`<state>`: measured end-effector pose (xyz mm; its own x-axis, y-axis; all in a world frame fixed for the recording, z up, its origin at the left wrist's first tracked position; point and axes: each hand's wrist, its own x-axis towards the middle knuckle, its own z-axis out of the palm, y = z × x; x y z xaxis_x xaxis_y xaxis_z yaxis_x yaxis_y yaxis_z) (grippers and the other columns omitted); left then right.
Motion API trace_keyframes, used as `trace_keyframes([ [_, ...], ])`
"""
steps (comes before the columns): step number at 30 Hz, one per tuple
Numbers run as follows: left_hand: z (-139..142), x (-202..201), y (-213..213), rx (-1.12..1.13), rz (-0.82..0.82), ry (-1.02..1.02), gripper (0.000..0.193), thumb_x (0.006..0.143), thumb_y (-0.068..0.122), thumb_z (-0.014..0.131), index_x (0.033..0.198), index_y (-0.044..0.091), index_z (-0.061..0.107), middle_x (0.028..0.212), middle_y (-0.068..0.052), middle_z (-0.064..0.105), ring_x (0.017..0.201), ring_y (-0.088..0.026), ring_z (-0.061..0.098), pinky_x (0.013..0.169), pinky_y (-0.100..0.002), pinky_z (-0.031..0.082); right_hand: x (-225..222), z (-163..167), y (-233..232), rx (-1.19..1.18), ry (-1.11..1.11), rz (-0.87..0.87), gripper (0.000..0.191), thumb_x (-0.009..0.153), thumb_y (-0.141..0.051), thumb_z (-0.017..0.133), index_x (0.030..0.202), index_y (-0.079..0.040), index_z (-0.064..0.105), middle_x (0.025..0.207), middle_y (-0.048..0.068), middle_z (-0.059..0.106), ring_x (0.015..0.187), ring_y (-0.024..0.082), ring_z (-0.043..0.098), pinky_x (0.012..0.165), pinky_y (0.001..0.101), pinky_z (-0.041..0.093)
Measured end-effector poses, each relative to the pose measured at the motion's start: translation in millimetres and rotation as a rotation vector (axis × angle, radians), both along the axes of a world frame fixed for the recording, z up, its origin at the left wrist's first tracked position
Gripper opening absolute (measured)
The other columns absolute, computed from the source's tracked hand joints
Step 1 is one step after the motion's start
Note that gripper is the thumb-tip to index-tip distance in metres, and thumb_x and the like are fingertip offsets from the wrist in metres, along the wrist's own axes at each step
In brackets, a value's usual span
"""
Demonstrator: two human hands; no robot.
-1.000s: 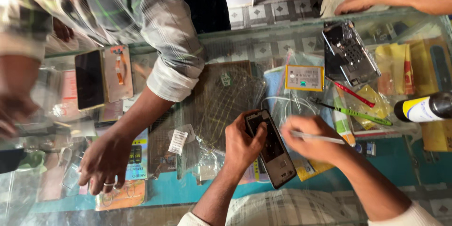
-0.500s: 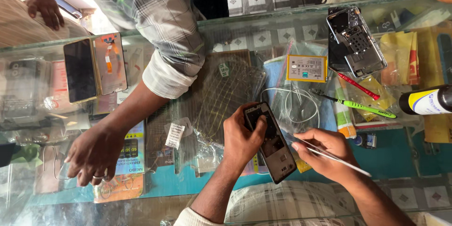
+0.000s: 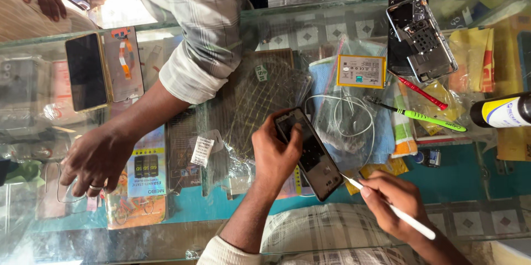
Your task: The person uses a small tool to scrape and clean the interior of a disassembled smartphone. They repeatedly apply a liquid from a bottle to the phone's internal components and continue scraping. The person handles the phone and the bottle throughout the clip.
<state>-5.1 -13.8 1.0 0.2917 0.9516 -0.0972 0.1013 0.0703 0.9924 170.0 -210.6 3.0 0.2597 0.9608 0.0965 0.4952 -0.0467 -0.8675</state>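
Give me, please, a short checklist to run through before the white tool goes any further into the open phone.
1. Left hand steadies the open phone: ok.
2. Right hand has a firm grip on the white tool: ok.
3. Tool tip at the phone's lower edge: ok.
4. White cable clear of the phone: cannot tell.
5. Other person's hand away from the work: ok.

Your left hand [image 3: 274, 154] grips the opened phone [image 3: 310, 151] on the glass counter [image 3: 459, 182]; your right hand [image 3: 392, 201], just beside it, holds a thin tool [image 3: 387, 207] at its lower edge. Beyond them lies a coiled cable [image 3: 348, 118]; far left, another person's hand [image 3: 94, 160].
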Motion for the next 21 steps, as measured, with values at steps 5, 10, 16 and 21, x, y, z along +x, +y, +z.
trace_keyframes([
  [5, 4.1, -5.2, 3.6, 0.003, -0.036, 0.062, 0.033, 0.089, 0.007, 0.068, 0.118, -0.009, 0.065, 0.088, -0.013, 0.077, 0.075, -0.012, 0.074, 0.066, -0.026, 0.061, -4.8, -3.5, -13.0, 0.103, -0.060, -0.035, 0.019, 0.076, 0.003, 0.074, 0.094, 0.005, 0.069, 0.068, 0.002, 0.062, 0.050, 0.004, 0.056, 0.045, 0.0209, 0.042],
  [10, 6.7, -4.8, 4.0, 0.030, -0.050, 0.076, 0.034, 0.090, 0.007, 0.067, 0.119, -0.010, 0.064, 0.089, -0.014, 0.076, 0.075, -0.013, 0.075, 0.066, -0.026, 0.062, -4.1, -4.0, -10.9, 0.130, -0.135, -0.007, 0.021, 0.074, 0.003, 0.075, 0.094, 0.006, 0.068, 0.071, 0.003, 0.064, 0.056, 0.004, 0.063, 0.048, 0.0211, 0.048],
  [16, 8.4, -5.2, 3.8, 0.019, -0.049, 0.088, 0.033, 0.090, 0.007, 0.067, 0.119, -0.009, 0.064, 0.088, -0.014, 0.077, 0.075, -0.013, 0.075, 0.066, -0.026, 0.062, -3.2, -4.9, -12.6, 0.116, -0.151, -0.002, 0.021, 0.074, 0.003, 0.075, 0.093, 0.005, 0.069, 0.070, 0.004, 0.065, 0.054, 0.006, 0.062, 0.048, 0.0223, 0.048],
  [21, 7.8, -4.7, 3.3, 0.028, -0.051, 0.101, 0.033, 0.090, 0.007, 0.067, 0.119, -0.009, 0.064, 0.089, -0.015, 0.076, 0.076, -0.014, 0.076, 0.067, -0.027, 0.063, -5.3, -5.6, -7.0, 0.116, -0.142, 0.019, 0.021, 0.074, 0.003, 0.076, 0.093, 0.004, 0.068, 0.070, 0.003, 0.063, 0.054, 0.006, 0.062, 0.047, 0.0238, 0.048],
])
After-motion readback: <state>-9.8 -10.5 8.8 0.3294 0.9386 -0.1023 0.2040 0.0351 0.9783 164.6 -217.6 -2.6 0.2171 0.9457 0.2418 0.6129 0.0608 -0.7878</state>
